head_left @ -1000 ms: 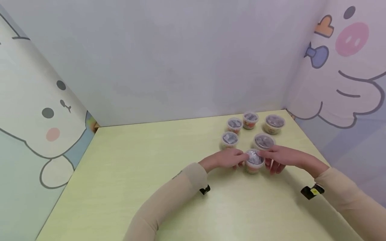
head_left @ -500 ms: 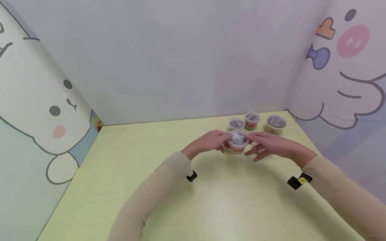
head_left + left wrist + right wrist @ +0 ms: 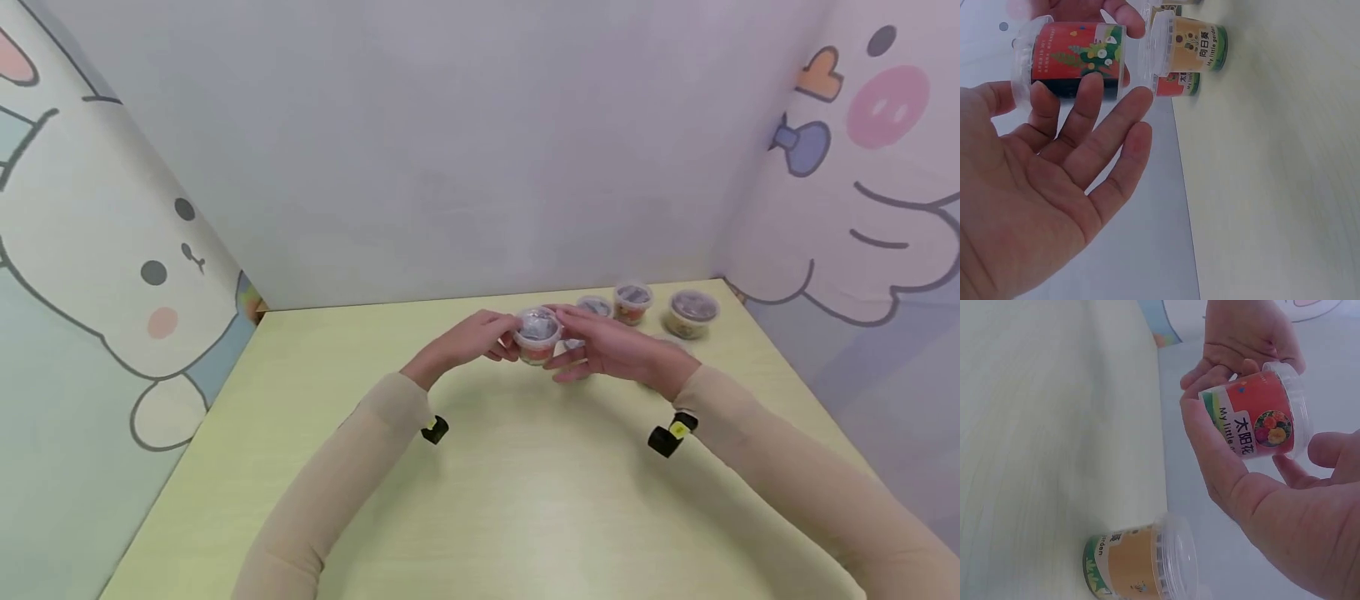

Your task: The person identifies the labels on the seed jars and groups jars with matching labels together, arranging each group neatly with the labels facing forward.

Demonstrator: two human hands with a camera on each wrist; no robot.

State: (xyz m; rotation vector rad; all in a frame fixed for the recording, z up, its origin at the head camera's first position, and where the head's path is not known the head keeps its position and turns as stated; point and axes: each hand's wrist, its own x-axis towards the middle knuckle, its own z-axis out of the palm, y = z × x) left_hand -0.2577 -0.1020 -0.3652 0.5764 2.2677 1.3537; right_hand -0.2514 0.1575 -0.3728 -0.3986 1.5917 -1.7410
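Observation:
A small plastic seed cup with a clear lid and red label is held upright, raised above the table. My left hand grips its left side, thumb near the lid and fingers curled at the wall, as the left wrist view shows around the cup. From the other side my right hand holds it, thumb near the lid and fingers along the wall; the right wrist view shows the red label with flower pictures on the cup. A yellow-label cup stands on the table near the right hand.
Several similar lidded cups stand at the table's back right, including a red one and a wider one. Others are partly hidden behind my right hand. A plain wall rises behind the pale yellow table.
Both hands have lifted the red cup off the table and carried it left and toward the back. The other cups stay on the table.

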